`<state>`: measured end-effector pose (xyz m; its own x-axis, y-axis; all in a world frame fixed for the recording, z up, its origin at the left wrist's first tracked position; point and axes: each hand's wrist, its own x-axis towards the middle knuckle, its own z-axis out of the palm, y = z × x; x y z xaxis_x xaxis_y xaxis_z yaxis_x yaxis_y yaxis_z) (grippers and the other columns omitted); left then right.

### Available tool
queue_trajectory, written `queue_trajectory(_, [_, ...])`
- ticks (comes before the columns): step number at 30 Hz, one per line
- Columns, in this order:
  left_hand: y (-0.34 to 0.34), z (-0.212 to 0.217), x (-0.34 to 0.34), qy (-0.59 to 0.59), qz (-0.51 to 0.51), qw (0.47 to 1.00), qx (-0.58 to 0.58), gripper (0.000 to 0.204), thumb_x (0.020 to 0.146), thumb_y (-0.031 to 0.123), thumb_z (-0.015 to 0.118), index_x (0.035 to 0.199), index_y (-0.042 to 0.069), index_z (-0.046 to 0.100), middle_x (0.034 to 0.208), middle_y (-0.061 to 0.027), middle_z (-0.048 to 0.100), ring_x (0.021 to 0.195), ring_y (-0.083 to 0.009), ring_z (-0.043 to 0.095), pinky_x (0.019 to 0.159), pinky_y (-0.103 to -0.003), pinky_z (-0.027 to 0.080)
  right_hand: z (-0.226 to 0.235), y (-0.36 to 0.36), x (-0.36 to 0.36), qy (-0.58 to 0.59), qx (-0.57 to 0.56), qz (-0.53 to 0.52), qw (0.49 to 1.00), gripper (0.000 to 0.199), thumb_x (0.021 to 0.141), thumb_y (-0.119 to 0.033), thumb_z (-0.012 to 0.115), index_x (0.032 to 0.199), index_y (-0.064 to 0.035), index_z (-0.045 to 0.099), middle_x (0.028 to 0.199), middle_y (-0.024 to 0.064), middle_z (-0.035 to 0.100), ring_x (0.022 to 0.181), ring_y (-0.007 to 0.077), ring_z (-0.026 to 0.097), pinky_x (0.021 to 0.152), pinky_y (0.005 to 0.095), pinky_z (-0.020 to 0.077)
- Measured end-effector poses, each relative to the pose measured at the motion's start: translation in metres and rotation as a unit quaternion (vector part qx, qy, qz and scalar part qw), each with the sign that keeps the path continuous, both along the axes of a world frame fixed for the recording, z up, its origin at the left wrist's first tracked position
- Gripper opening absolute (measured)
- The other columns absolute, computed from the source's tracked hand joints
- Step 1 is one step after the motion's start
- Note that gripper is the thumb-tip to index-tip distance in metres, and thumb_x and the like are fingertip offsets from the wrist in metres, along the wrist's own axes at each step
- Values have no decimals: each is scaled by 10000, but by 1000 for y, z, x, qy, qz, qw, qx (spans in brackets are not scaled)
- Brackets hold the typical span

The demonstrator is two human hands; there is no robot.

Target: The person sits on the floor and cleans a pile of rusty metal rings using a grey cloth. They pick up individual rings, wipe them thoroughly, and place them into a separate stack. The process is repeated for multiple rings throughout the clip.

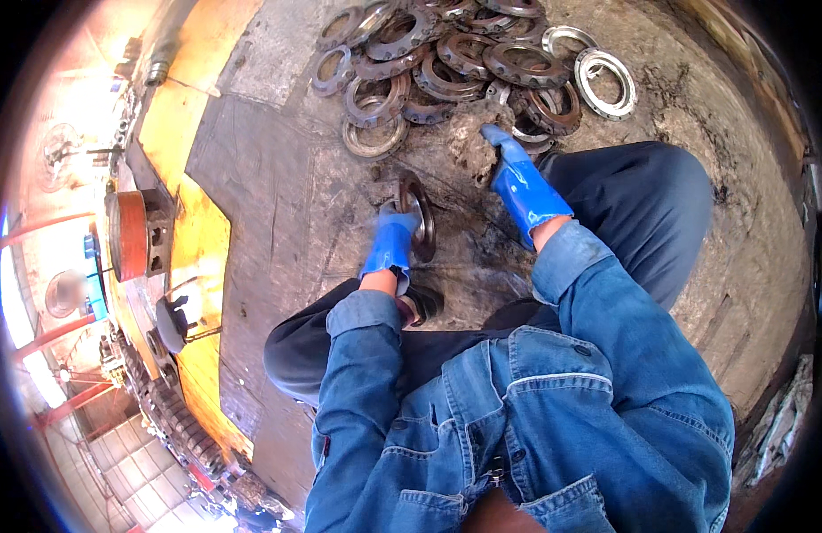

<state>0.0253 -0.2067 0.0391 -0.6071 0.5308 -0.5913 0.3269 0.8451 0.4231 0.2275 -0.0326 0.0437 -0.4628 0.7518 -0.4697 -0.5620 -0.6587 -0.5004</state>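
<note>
My left hand (390,240), in a blue rubber glove, is closed on the near side of a dark metal ring (425,233). The ring stands on edge above the floor between my bent legs. Further right and farther off, my right hand (521,185), gloved the same way, grips a crumpled, dirty brown rag (471,147). Its fingers are partly hidden by the rag. The rag is apart from the ring, close to the near edge of a heap of dark, grimy metal rings (537,78).
Two paler, shinier rings lie at the heap's right side, one of them a silver ring (584,82). Yellow floor paint (193,222) runs along the left. Beyond it stand an orange round part (128,235) and a fan (60,145). Another person's blurred head shows at far left.
</note>
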Motion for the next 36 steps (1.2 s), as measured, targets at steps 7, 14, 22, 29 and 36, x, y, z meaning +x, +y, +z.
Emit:
queue_trajectory(7, [-14, 68, 6, 183, -451, 871, -70, 362, 749, 241, 698, 1084, 109, 662, 1074, -195, 667, 1008, -370, 637, 845, -432, 514, 16, -24, -3, -293, 203, 171, 919, 483, 777, -181, 765, 1199, 0, 614, 1064, 83, 682, 942, 194, 641, 870, 326, 495])
queue_trajectory(14, [-10, 95, 0, 309, -290, 902, 85, 396, 788, 187, 672, 1166, 77, 634, 1111, -177, 667, 1035, -353, 634, 908, -407, 500, 7, -56, -27, -290, 280, 407, 820, 472, 739, -220, 736, 1172, -53, 647, 1038, 88, 693, 953, 191, 630, 883, 321, 477])
queue_trajectory(22, [-26, 27, -14, -479, 396, 728, 290, 572, 971, 532, 406, 1253, 67, 583, 1184, -130, 629, 1084, -318, 584, 985, -468, 442, 41, -75, -97, -312, 303, 381, 816, 553, 747, -268, 730, 1228, -31, 594, 1157, 144, 659, 1050, 267, 624, 945, 362, 466])
queue_trajectory(29, [-30, -26, -44, -458, 173, 756, 434, 618, 953, 560, 369, 1394, 131, 427, 1374, -108, 492, 1255, -316, 457, 1080, -497, 342, 113, -100, -149, -502, 620, 382, 467, 497, 751, -155, 631, 1244, -148, 571, 1253, 94, 567, 1097, 321, 588, 887, 446, 518])
queue_trajectory(36, [-34, -9, -41, -581, 411, 551, 436, 662, 911, 605, 431, 1356, 120, 495, 1351, -138, 519, 1194, -351, 510, 1066, -449, 385, 84, -133, -85, -454, 708, 400, 365, 447, 785, -121, 609, 1229, -151, 569, 1248, 88, 530, 1038, 310, 594, 768, 416, 553])
